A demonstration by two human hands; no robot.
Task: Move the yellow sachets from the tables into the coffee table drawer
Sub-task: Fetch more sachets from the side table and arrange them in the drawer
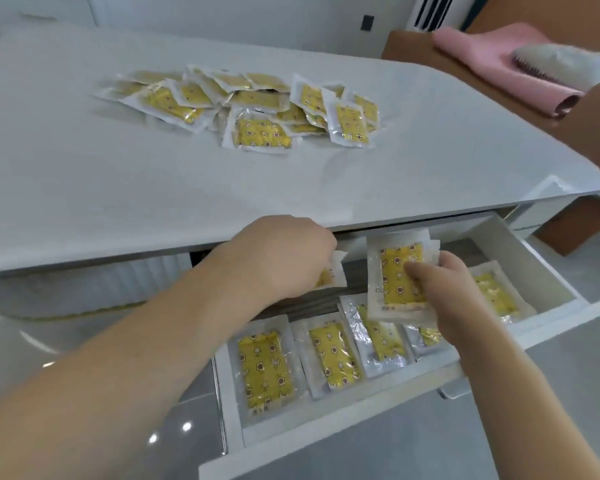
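A heap of yellow sachets (243, 105) in clear wrappers lies on the white coffee table (118, 188). Below its front edge the white drawer (541, 268) stands pulled out, with several sachets (333, 355) laid flat in a row inside. My left hand (284, 254) reaches over the drawer's back part and holds one sachet (333, 275), mostly hidden under the fingers. My right hand (447, 292) grips a small stack of sachets (395, 271) above the drawer's right half, thumb on the top one.
A brown sofa with a pink cushion (506, 67) and a brush on it stands at the far right. The drawer's front panel (395, 438) juts toward me over the glossy grey floor. A white air conditioner (430, 12) stands behind.
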